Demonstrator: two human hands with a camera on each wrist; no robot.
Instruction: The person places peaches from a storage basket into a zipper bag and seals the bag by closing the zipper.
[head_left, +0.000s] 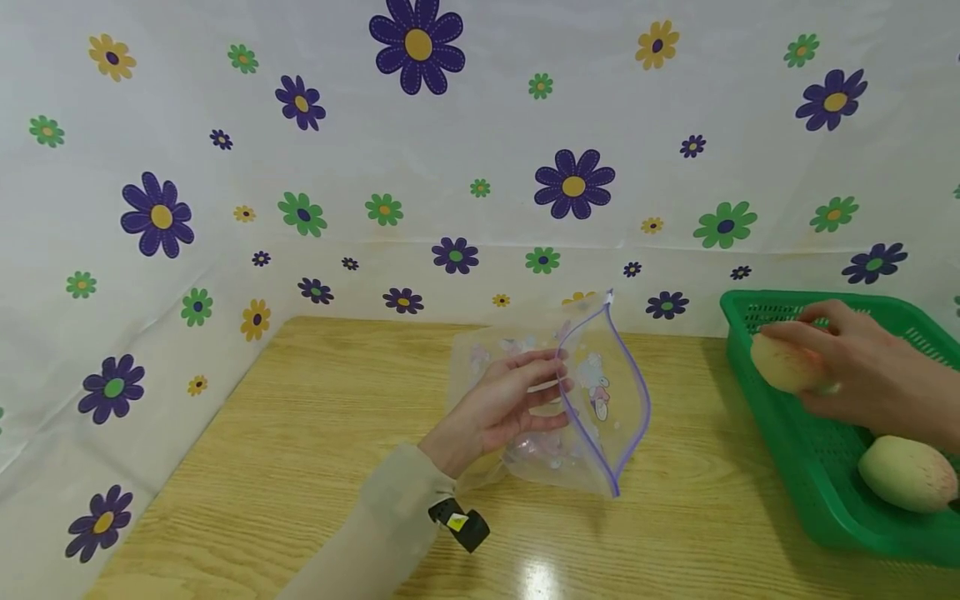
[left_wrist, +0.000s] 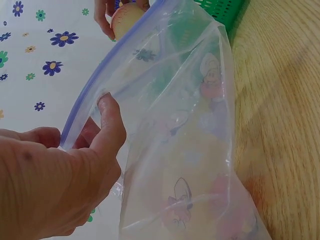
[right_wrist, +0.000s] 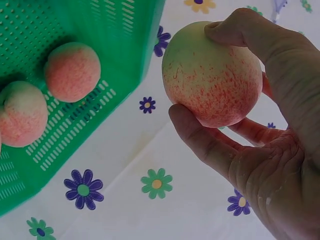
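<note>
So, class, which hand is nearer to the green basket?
Right. The right hand, holding a peach, overlaps the green basket in the head view; the left hand is farther off, at the plastic bag.

- Hands: two; one left hand (head_left: 502, 408), one right hand (head_left: 870, 362).
- Green basket (head_left: 780, 458): one.
- Held peach (right_wrist: 212, 75): one.
- Basket peaches (right_wrist: 74, 72): at least two, per right wrist view; exact total cannot be determined.
- Zip bag (left_wrist: 190, 150): one.
- Black wrist device (head_left: 459, 523): one visible, head view.
- Tabletop (head_left: 322, 400): one.
- Printed flower (head_left: 574, 185) petal colours: three.
</note>
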